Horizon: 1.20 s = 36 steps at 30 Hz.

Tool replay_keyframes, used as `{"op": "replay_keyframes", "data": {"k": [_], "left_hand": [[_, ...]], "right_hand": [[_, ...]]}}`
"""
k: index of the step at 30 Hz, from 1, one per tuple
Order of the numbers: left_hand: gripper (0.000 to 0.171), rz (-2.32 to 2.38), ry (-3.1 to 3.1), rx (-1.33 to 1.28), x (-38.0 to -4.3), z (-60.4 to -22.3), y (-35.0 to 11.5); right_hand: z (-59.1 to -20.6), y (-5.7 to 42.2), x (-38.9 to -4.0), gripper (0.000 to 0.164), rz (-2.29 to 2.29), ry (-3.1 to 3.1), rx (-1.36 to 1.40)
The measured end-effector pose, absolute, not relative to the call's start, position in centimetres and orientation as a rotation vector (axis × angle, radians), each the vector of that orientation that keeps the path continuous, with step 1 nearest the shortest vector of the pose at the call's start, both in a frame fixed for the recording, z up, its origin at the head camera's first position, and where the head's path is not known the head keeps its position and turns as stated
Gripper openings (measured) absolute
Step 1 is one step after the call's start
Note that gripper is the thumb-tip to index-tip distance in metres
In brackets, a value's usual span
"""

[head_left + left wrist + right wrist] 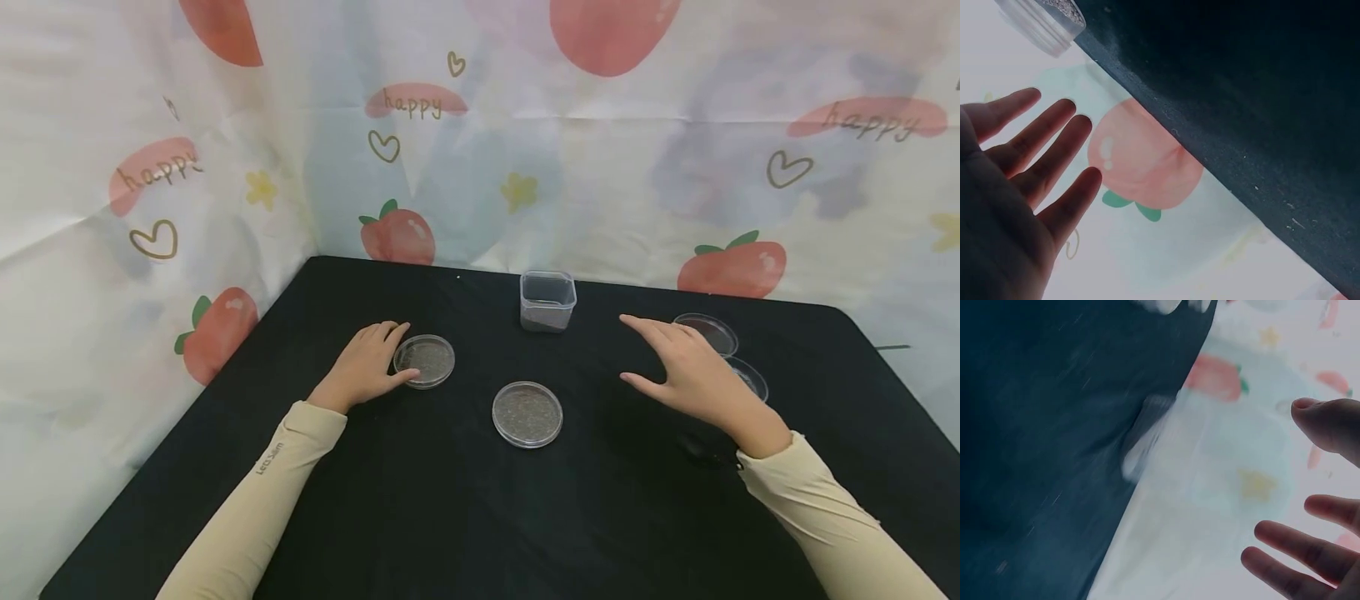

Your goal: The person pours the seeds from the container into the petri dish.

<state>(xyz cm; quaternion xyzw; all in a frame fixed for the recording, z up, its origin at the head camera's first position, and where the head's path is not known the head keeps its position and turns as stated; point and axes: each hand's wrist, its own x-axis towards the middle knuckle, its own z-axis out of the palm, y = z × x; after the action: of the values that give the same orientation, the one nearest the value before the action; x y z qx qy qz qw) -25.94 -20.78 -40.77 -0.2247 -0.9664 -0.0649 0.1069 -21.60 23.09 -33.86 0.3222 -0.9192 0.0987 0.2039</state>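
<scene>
In the head view, my left hand [365,367] is at the left side of a clear round petri dish [429,360] with grey-brown grains inside. Its thumb overlaps the dish's near edge; whether it touches cannot be told. The left wrist view shows that hand [1029,169] with its fingers spread and extended. A second grain-filled petri dish [527,414] lies at the middle of the table. My right hand [693,375] hovers to the right with thumb and fingers apart, holding nothing. Behind it are two clear round pieces, a farther one [708,332] and a partly hidden nearer one [750,379].
A clear square plastic tub [548,302] with grey grains in its bottom stands near the table's back edge. Below the right wrist lies a small dark object [701,450], hard to make out. Black cloth [450,517] covers the table, and printed curtains [465,183] rise behind it.
</scene>
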Motion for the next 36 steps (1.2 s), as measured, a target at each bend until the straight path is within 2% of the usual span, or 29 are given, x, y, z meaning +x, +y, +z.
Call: {"op": "replay_keyframes", "data": {"k": [10, 24, 31, 36], "left_hand": [[0.076, -0.196, -2.806, -0.688, -26.2, -40.5, -20.8], [0.076, -0.28, -2.828, -0.724, -27.0, -37.9, -20.8], [0.09, -0.396, -2.835, -0.798, -29.0, -33.8, -15.9], [0.101, -0.583, -2.838, -0.834, -30.4, -32.6, -11.3]], "right_hand": [[-35.1, 28.9, -21.7, 0.079, 0.384, -2.617, 0.701], [-36.3, 33.2, -21.7, 0.09, 0.488, -2.746, 0.467], [-36.4, 35.0, -21.9, 0.096, 0.454, -2.837, 0.4], [-36.6, 35.6, -22.0, 0.097, 0.427, -2.906, 0.398]]}}
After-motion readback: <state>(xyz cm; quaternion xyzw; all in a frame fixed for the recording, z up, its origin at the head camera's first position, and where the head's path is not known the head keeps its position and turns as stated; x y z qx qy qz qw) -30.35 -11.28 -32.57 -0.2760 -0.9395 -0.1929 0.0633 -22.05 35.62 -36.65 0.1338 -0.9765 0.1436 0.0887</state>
